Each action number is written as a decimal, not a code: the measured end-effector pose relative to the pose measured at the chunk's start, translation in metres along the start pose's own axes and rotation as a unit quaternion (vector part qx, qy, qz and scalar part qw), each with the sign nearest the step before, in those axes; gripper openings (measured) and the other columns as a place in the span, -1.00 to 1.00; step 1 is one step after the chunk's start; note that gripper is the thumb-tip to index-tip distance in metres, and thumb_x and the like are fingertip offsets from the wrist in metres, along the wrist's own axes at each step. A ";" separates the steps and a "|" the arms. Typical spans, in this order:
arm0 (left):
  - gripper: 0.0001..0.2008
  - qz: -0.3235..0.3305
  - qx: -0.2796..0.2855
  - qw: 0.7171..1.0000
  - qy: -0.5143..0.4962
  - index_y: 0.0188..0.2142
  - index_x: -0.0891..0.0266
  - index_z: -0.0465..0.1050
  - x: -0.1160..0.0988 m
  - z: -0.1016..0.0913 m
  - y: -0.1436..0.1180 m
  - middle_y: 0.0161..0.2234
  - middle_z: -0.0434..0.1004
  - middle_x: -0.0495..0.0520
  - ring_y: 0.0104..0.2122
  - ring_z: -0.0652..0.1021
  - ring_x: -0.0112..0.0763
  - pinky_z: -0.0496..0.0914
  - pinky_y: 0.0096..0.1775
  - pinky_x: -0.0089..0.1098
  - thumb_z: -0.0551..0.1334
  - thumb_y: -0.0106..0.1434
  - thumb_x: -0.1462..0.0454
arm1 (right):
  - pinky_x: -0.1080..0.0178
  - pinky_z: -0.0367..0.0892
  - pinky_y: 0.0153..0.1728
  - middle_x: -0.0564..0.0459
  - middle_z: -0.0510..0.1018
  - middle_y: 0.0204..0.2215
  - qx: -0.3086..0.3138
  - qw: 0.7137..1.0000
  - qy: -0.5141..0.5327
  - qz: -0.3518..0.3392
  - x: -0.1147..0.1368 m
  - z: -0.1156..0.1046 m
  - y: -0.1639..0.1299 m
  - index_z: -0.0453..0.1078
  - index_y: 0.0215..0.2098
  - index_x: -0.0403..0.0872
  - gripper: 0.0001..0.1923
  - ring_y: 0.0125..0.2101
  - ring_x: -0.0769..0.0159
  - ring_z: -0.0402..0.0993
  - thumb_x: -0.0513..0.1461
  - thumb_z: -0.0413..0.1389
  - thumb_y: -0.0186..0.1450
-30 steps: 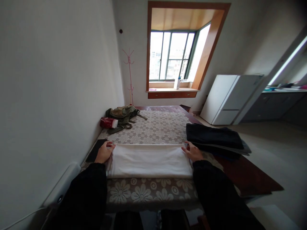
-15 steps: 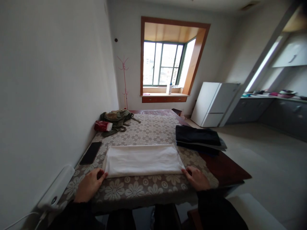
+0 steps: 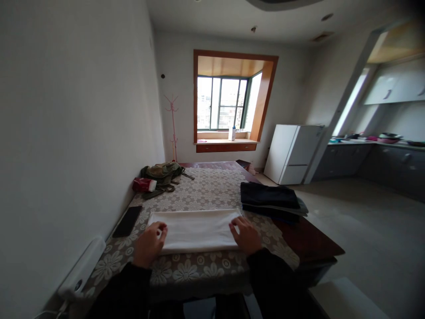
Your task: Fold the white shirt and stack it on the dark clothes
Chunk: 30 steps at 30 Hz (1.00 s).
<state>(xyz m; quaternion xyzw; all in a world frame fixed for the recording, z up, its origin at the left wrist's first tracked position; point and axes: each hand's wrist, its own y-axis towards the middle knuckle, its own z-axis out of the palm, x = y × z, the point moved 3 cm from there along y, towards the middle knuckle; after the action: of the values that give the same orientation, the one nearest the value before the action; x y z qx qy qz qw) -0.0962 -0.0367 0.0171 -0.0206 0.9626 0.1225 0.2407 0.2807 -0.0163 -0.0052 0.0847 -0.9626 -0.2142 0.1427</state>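
A white cloth (image 3: 199, 230), folded into a long flat rectangle, lies across the near part of the table. Over its left end is my left hand (image 3: 150, 243), fingers bent and a gap showing between thumb and forefinger. My right hand (image 3: 246, 235) is at the opposite end, its thumb and fingers likewise curved and apart. Neither hand visibly grips the fabric; whether the fingertips touch it I cannot tell. Both hands cover parts of the cloth's short sides.
Folded dark clothes (image 3: 268, 196) are stacked at the table's right edge. A black phone (image 3: 128, 221) lies on the left, with a red packet (image 3: 143, 185) and a green backpack (image 3: 166, 173) beyond. A white power strip (image 3: 83, 268) sits by the wall. The floral tablecloth (image 3: 209, 190) covers most of the table.
Both hands have left the cloth's near corners and moved inward and away from me, over its ends. The head view has tilted up slightly. The cloth stays in place.
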 end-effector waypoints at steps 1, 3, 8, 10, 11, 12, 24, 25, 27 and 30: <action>-0.67 0.041 0.012 0.999 -0.010 -0.02 0.12 0.51 -0.023 0.013 0.009 -0.02 0.64 0.08 -0.08 0.60 -0.32 0.40 -0.04 -0.36 0.07 0.37 0.12 | 0.20 0.24 0.04 -0.05 0.59 -0.09 0.021 0.999 0.016 -0.018 0.021 0.010 0.013 0.50 -0.14 0.00 -0.66 -0.03 0.20 0.46 -0.14 -0.11 0.45; -0.59 0.102 0.037 0.994 0.001 0.12 0.17 0.46 -0.061 0.045 0.025 0.15 0.54 0.13 0.15 0.49 -0.29 0.30 0.17 -0.32 0.03 0.38 0.19 | 0.17 0.18 0.15 -0.06 0.53 0.12 0.069 0.996 0.027 -0.039 0.059 0.036 0.033 0.44 0.10 0.00 -0.62 0.13 0.19 0.37 -0.18 -0.09 0.43; -0.42 0.129 0.096 0.982 0.096 0.35 0.26 0.22 -0.085 0.119 0.045 0.41 0.15 0.17 0.40 0.14 -0.07 0.00 0.36 0.03 -0.07 0.40 0.17 | -0.05 -0.16 0.36 -0.07 0.11 0.43 0.157 0.987 0.012 -0.035 0.094 0.097 0.049 0.14 0.40 -0.09 -0.40 0.41 0.03 -0.05 -0.13 -0.15 0.44; -0.39 0.142 0.100 0.977 0.121 0.39 0.25 0.13 -0.078 0.135 0.046 0.44 0.06 0.14 0.42 0.07 -0.06 -0.06 0.37 0.06 -0.10 0.41 0.13 | -0.09 -0.22 0.37 -0.06 -0.02 0.46 0.174 0.984 0.010 -0.038 0.089 0.110 0.047 0.05 0.45 -0.12 -0.37 0.43 0.01 -0.14 -0.12 -0.19 0.45; -0.38 0.146 0.100 0.976 0.130 0.41 0.24 0.09 -0.073 0.140 0.046 0.45 0.03 0.13 0.43 0.05 -0.07 -0.07 0.38 0.06 -0.11 0.41 0.12 | -0.09 -0.23 0.37 -0.06 -0.06 0.47 0.178 0.983 0.010 -0.039 0.086 0.114 0.046 0.02 0.45 -0.12 -0.36 0.44 0.01 -0.17 -0.11 -0.21 0.45; -0.37 0.148 0.100 0.974 0.138 0.42 0.23 0.06 -0.070 0.143 0.046 0.45 0.01 0.11 0.43 0.04 -0.08 -0.08 0.38 0.06 -0.13 0.42 0.11 | -0.10 -0.23 0.37 -0.06 -0.08 0.47 0.179 0.983 0.012 -0.039 0.084 0.116 0.046 0.01 0.46 -0.13 -0.35 0.44 0.01 -0.18 -0.11 -0.21 0.46; -0.39 0.158 0.082 0.970 0.162 0.42 0.18 0.01 -0.066 0.150 0.048 0.44 0.04 0.09 0.43 0.06 -0.08 -0.05 0.38 0.06 -0.15 0.43 0.12 | -0.13 -0.23 0.38 -0.13 -0.09 0.46 0.183 0.982 0.026 -0.031 0.081 0.117 0.048 0.01 0.46 -0.14 -0.34 0.44 0.01 -0.20 -0.10 -0.17 0.45; -0.39 0.159 0.081 0.971 0.158 0.42 0.18 0.01 -0.066 0.150 0.048 0.44 0.04 0.09 0.43 0.06 -0.08 -0.05 0.37 0.06 -0.15 0.43 0.11 | -0.13 -0.22 0.38 -0.12 -0.12 0.46 0.182 0.982 0.029 -0.033 0.080 0.118 0.048 0.01 0.46 -0.14 -0.35 0.44 0.01 -0.20 -0.10 -0.17 0.45; -0.39 0.157 0.080 0.973 0.152 0.42 0.17 0.00 -0.065 0.150 0.049 0.44 0.03 0.07 0.43 0.06 -0.09 -0.04 0.37 0.06 -0.16 0.43 0.10 | -0.14 -0.20 0.38 -0.12 -0.13 0.47 0.177 0.983 0.033 -0.037 0.079 0.119 0.048 0.02 0.45 -0.14 -0.35 0.44 0.00 -0.19 -0.10 -0.17 0.45; -0.38 0.152 0.083 0.973 0.153 0.43 0.15 -0.02 -0.064 0.151 0.049 0.45 -0.01 0.05 0.43 0.05 -0.10 -0.04 0.37 0.05 -0.17 0.43 0.10 | -0.15 -0.17 0.38 -0.13 -0.07 0.46 0.173 0.984 0.036 -0.037 0.078 0.122 0.048 0.03 0.45 -0.13 -0.36 0.44 -0.01 -0.17 -0.11 -0.17 0.45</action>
<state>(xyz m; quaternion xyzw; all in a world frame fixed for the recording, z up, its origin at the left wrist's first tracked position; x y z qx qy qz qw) 0.0247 0.0470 -0.0702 0.1278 0.9866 0.0731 0.0700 0.1643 0.0568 -0.0711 0.1517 -0.9754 -0.0466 0.1528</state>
